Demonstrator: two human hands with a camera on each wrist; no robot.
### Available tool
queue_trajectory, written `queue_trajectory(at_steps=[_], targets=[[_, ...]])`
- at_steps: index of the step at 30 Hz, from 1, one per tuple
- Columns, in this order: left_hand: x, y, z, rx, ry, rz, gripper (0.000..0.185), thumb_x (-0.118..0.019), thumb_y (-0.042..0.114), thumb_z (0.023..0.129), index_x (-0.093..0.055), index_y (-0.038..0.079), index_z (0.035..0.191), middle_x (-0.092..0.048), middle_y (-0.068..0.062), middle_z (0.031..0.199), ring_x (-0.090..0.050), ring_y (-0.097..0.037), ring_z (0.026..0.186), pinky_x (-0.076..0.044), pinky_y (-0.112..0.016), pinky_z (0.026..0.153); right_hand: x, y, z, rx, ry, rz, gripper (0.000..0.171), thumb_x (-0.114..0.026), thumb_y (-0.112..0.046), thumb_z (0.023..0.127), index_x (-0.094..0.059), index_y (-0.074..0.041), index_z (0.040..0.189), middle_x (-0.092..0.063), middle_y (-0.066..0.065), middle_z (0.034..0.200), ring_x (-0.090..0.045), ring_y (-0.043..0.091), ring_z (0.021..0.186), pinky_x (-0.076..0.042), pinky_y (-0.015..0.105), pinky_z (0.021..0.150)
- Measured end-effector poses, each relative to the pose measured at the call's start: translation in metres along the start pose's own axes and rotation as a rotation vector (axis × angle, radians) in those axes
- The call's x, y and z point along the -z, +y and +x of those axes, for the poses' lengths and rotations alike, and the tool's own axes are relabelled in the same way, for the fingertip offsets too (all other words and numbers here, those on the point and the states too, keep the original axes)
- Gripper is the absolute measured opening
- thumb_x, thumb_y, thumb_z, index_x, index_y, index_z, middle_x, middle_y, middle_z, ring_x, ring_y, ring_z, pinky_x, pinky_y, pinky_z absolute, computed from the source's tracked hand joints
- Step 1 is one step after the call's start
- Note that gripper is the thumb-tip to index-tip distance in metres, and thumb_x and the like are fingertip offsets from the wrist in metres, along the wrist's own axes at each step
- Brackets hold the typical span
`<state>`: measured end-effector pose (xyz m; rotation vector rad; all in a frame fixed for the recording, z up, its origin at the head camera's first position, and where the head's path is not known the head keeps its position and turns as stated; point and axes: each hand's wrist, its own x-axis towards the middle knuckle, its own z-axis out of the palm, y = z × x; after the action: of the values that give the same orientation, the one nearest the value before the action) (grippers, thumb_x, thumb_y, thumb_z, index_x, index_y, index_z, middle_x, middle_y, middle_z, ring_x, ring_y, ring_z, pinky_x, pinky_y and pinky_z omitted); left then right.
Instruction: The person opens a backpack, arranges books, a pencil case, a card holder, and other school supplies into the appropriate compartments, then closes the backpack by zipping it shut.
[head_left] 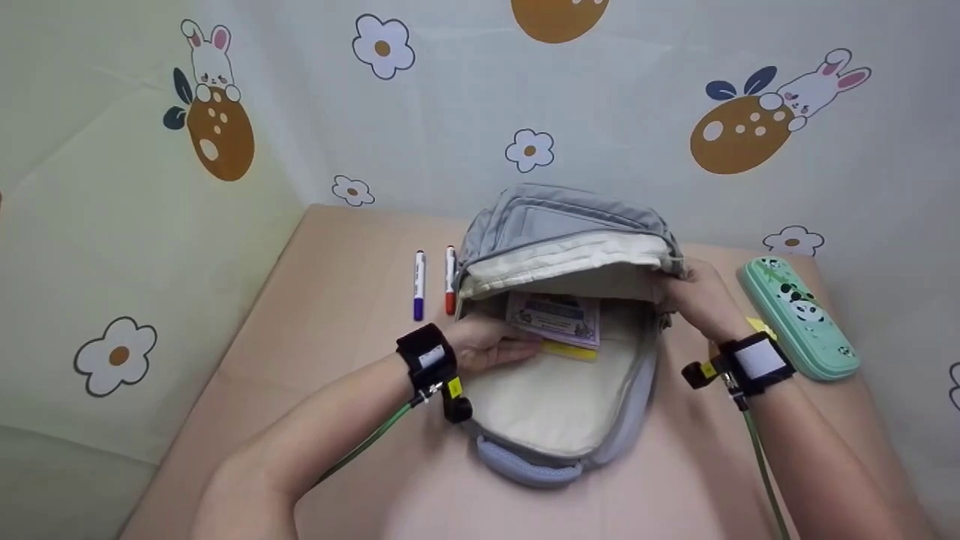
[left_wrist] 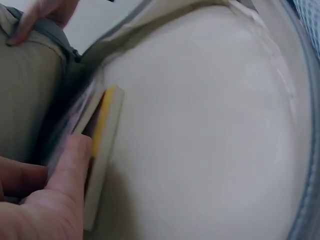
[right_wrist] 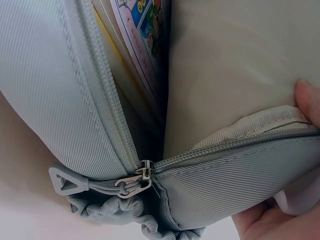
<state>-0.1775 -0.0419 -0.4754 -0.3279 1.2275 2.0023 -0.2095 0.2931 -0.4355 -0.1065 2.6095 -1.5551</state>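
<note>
A grey-blue backpack [head_left: 637, 405] lies unzipped, its cream lining showing. Inside, a book with a purple cover [head_left: 555, 319] lies against another with a yellow edge [head_left: 570, 351]; the left wrist view shows the yellow edge [left_wrist: 106, 115] beside the lining. My left hand [head_left: 491, 345] reaches into the bag and pinches the purple book at its lower left corner, thumb on the cover side and a finger at the gap between the books. At the bag's right side my right hand [head_left: 701, 296] grips the raised front flap [right_wrist: 240, 170], thumb [right_wrist: 307, 102] inside and fingers outside.
A purple marker [head_left: 419, 285] and a red marker [head_left: 450, 281] lie left of the bag. To the right is a mint pencil case [head_left: 799, 319] with pandas, and a yellow item [head_left: 761, 328] partly hidden by my right wrist. A patterned curtain [head_left: 450, 112] stands behind the table.
</note>
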Motion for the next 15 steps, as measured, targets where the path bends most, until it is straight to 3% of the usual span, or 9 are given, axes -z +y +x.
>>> queue_trajectory(at_steps=[9, 12, 15], targets=[[0.006, 0.008, -0.031, -0.025, -0.13, 0.004, 0.066, -0.042, -0.013, 0.101, -0.014, -0.003, 0.16, -0.033, -0.032, 0.155, -0.037, -0.042, 0.144, -0.036, -0.042, 0.115, 0.0, -0.001, 0.0, -0.004, -0.01, 0.003, 0.041, -0.064, -0.033, 0.101, -0.058, 0.006, 0.089, -0.056, 0.002, 0.071, -0.053, 0.018, 0.067, -0.047, 0.031, 0.061], [0.013, 0.011, -0.045, -0.06, -0.155, 0.022, 0.067, -0.042, -0.01, 0.102, -0.008, -0.005, 0.16, -0.028, -0.033, 0.158, -0.037, -0.042, 0.144, -0.036, -0.042, 0.115, 0.0, 0.0, 0.001, -0.007, -0.013, -0.011, 0.039, -0.063, -0.031, 0.101, -0.057, 0.006, 0.09, -0.058, 0.003, 0.076, -0.055, 0.019, 0.071, -0.049, 0.033, 0.065], [0.022, 0.017, -0.061, -0.1, -0.159, 0.102, 0.065, -0.043, -0.008, 0.103, -0.009, -0.011, 0.157, -0.025, -0.034, 0.159, -0.038, -0.042, 0.143, -0.038, -0.042, 0.114, 0.0, 0.0, 0.0, -0.004, -0.003, -0.025, 0.038, -0.064, -0.034, 0.1, -0.057, 0.002, 0.09, -0.059, 0.004, 0.083, -0.057, 0.021, 0.078, -0.05, 0.034, 0.068]])
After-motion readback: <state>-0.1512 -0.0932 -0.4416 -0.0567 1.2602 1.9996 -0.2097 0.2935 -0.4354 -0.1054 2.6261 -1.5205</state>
